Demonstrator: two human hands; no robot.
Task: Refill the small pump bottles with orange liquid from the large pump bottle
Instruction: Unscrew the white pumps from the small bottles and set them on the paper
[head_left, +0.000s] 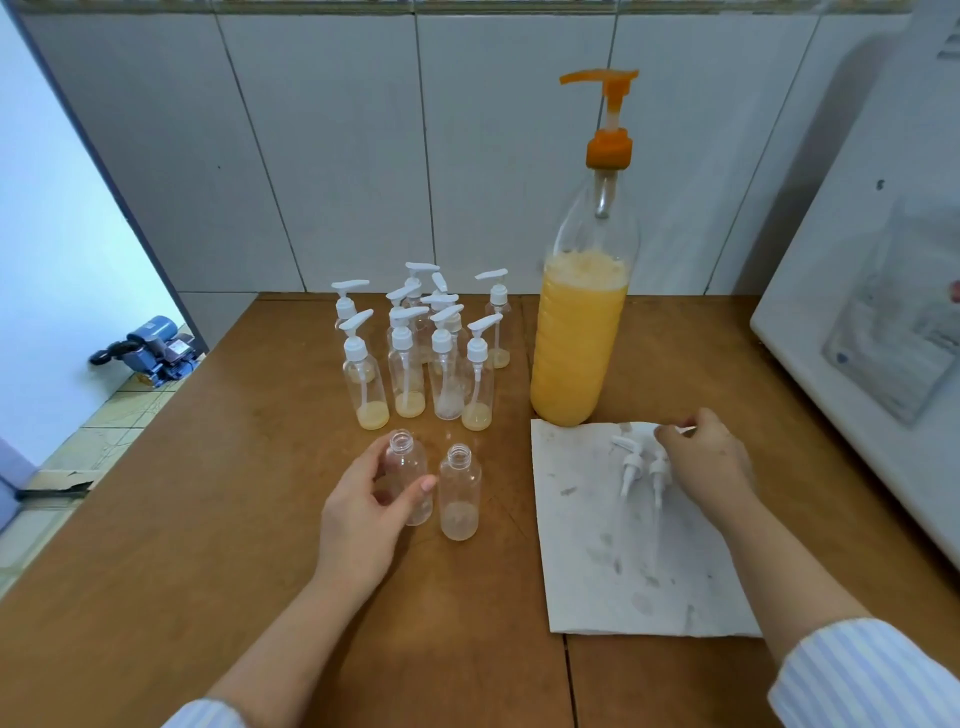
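The large pump bottle (579, 332), about half full of orange liquid and topped by an orange pump, stands at the back of the wooden table (208, 519). Several small pump bottles (415, 358) with white pumps cluster to its left, most with a little pale liquid at the bottom. Two uncapped small bottles stand in front. My left hand (363, 519) grips the left open bottle (408, 467); the right open bottle (459, 493) stands free beside it. My right hand (709, 465) pinches a white pump head (672, 430) over the paper towel (623, 561), where two removed pumps (641, 470) lie.
A white appliance (883, 312) takes up the right side of the table. A tiled wall (363, 156) runs behind the bottles. Past the table's left edge, down on the floor, sits a blue machine (150, 351).
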